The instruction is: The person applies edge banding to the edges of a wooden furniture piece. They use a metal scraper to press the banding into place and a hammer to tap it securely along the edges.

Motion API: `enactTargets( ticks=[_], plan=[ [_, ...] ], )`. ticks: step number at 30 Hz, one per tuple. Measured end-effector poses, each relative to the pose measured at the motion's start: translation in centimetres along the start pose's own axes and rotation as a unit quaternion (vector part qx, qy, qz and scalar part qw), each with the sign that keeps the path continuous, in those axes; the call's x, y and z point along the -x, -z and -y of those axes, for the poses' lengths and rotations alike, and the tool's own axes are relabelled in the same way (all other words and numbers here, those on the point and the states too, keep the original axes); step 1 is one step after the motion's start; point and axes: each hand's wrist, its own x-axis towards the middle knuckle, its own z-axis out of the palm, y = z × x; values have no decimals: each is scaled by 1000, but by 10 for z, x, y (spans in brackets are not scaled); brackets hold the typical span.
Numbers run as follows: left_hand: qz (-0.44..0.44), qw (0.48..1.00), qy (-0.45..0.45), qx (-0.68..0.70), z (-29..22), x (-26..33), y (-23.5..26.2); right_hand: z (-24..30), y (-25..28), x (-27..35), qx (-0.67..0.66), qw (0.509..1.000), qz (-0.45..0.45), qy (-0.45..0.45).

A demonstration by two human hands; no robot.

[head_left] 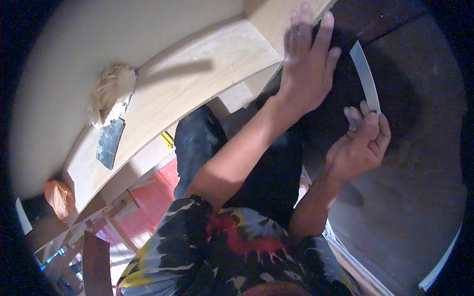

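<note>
My left hand (308, 64) lies with its fingers stretched out against the upright wooden panel (269, 22) at the end of a pale wooden shelf (237, 49). It holds nothing. Lower and to the right, my right hand (358, 145) pinches the lower end of a thin, pale, slightly curved strip (366, 76) between thumb and fingers. The strip points up and away from me, apart from the panel. On the shelf's left part lies a flat grey metal plate (110, 143), touching a crumpled beige bundle (113, 91).
A crumpled orange bag (60, 199) sits at the shelf's left end. Beneath the shelf are a yellow object (168, 139) and a red sheet (158, 190). A large dark surface (405, 197) fills the right side, and a pale strip (441, 264) lies near its lower right rim.
</note>
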Motion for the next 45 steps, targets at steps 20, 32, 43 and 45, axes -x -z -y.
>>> enactTargets(
  ticks=[20, 32, 43, 45],
  plan=[
    [-24, 823, 390, 413, 33, -34, 29, -21, -92, -5, -24, 999, 23, 24],
    [-14, 805, 385, 452, 26, -45, 35, -20, -91, -5, 0, 1000, 15, 20],
    [-25, 806, 370, 461, 31, -46, 30, -24, -97, -14, 20, 993, 17, 111],
    [-31, 800, 390, 456, 33, -45, 31, -22, -96, -14, 32, 994, 22, 99]
  ],
)
